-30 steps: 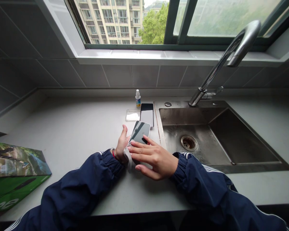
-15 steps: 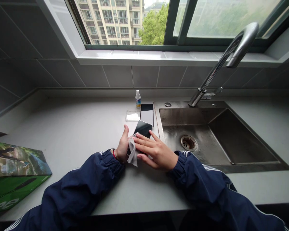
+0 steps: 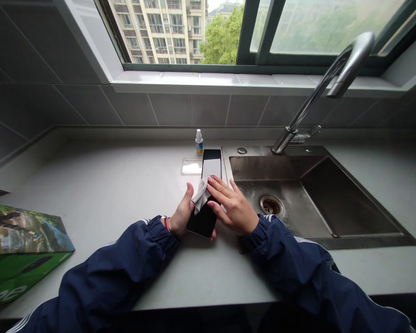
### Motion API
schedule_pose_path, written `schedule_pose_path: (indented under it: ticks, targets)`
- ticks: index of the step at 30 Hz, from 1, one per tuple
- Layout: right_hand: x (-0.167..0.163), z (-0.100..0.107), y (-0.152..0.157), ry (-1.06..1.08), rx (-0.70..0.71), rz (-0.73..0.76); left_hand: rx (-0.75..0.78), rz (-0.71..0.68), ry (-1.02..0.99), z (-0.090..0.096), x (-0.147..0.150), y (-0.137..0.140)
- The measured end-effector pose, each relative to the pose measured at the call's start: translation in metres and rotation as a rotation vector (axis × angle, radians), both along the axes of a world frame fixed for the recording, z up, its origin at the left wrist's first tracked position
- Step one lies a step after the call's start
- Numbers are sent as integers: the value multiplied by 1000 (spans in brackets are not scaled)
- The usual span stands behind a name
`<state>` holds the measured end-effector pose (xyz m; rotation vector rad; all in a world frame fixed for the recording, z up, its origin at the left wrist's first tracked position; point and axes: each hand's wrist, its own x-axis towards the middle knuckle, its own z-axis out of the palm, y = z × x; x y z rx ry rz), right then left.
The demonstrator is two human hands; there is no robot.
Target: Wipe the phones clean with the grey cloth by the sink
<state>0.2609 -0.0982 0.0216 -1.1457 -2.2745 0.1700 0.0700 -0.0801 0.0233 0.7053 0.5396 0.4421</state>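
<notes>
My left hand (image 3: pixel 180 216) grips a black smartphone (image 3: pixel 201 225) from the left and below, thumb along its side and a fingertip showing at its right edge. A small light-grey cleaning cloth (image 3: pixel 200 196) lies bunched on the phone's upper part. The outstretched fingers of my right hand (image 3: pixel 236 208) press this cloth against the screen. Just beyond, a second smartphone (image 3: pixel 211 166) lies flat on the counter, partly hidden by the held one and the cloth. Beside it are a clear phone case (image 3: pixel 191 166) and a small white spray bottle (image 3: pixel 198 142), standing upright.
To the right, a steel sink (image 3: pixel 364 239) is set into the white counter (image 3: pixel 125 185), with a chrome faucet (image 3: pixel 308 101) over it. A green printed bag or box (image 3: pixel 27 259) stands at the left edge. A tiled wall and window rise behind.
My right hand and the cloth have slid from the phone's lower part up toward its top end, uncovering the lower screen. The left hand still holds the phone, tilted slightly differently.
</notes>
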Motion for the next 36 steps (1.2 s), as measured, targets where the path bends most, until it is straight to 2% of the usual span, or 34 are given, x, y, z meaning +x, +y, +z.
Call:
schedule_pose_path:
  ticks: [5, 12, 16, 18, 22, 25, 31, 36]
  targets:
    - [1, -3, 1, 40, 35, -36, -13, 15, 17, 2, 1, 0]
    - [-3, 2, -4, 5, 43, 56, -12, 46, 6, -10, -1, -1]
    - [-5, 4, -6, -32, 24, 63, -43, 56, -24, -10, -1, -1]
    - [-5, 4, -6, -37, 20, 83, -56, 124, -69, -9, 1, 0]
    - [-7, 5, -9, -29, 25, 151, -148, 383, -152, -3, 8, 3]
    - [-9, 6, -12, -17, 30, 203, -208, 461, -172, 1, 11, 4]
    - [-13, 11, -19, -13, 9, 322, -298, 354, -158, 3, 3, 5]
    - [-14, 14, -23, 24, 2, 399, -307, 276, -138, 2, -1, 8]
